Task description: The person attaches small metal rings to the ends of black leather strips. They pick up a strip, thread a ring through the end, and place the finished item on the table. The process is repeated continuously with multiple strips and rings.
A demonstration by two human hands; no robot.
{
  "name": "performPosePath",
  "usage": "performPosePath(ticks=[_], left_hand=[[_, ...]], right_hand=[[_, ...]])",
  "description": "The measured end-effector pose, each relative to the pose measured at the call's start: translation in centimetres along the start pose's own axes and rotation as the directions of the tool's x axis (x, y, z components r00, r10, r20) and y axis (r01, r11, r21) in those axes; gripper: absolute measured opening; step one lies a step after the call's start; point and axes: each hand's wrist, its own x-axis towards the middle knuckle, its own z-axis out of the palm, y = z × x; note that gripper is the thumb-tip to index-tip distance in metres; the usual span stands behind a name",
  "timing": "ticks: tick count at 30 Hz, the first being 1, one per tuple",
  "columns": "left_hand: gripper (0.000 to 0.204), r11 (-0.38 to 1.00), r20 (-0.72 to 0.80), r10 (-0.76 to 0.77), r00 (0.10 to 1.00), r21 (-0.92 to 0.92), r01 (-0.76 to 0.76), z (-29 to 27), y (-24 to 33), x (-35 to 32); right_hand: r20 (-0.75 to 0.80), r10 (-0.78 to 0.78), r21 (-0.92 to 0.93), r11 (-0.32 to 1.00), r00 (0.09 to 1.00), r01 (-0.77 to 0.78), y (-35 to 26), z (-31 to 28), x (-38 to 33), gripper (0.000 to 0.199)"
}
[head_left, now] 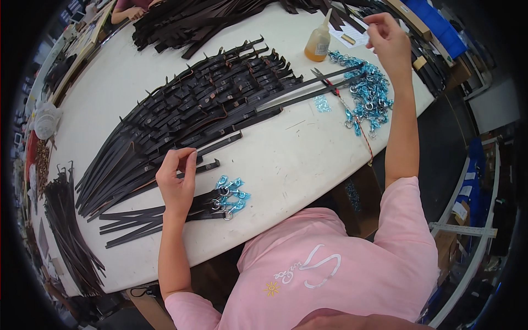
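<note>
My left hand [177,179] is closed, thumb and fingertips together, over the near end of a row of black straps [203,93] with bent tips. One strap passes at its fingers; whether they grip it I cannot tell. Close by, a few finished-looking straps [137,220] end in metal snap hooks [228,198] in blue wrap. My right hand [389,41] is raised at the far right with curled fingers, above a heap of blue-wrapped hooks and rings [369,96]. What it holds, if anything, is hidden. Two straps reach from the row to this heap.
A bottle of amber liquid [318,44] with a pointed nozzle stands near red-handled cutters [330,83] and small clear bits [322,103]. More dark straps lie at the back [192,22] and left [69,231]. Another person's arm [129,12] shows at the far left.
</note>
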Motion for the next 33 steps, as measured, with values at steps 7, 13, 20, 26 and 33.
performPosePath(ticks=[7,13,20,26,33], left_hand=[[0.005,0.999,0.094,0.045,0.995,0.000,-0.045,0.9,2.5,-0.1],[0.004,1.000,0.136,0.012,0.991,-0.002,-0.012,1.4,2.6,-0.3],[0.006,1.000,0.159,0.010,0.987,-0.021,-0.007,0.5,3.7,0.5],[0.008,1.000,0.040,-0.013,0.999,-0.021,0.014,-2.0,4.0,1.2],[0.104,0.840,-0.027,0.487,0.873,0.287,-0.459,-1.7,10.6,4.7]], right_hand=[[0.611,0.016,-0.256,0.950,0.791,0.179,5.3,3.1,-4.9,0.031],[0.722,-0.166,-0.225,0.861,0.671,0.455,6.0,7.5,-7.3,0.040],[0.736,-0.169,-0.193,0.876,0.656,0.442,5.6,5.7,-4.5,0.014],[0.769,-0.125,-0.002,0.980,0.627,0.197,2.9,-6.9,1.4,0.021],[0.366,-0.481,0.256,0.875,0.797,0.410,-5.8,-11.0,0.0,0.032]])
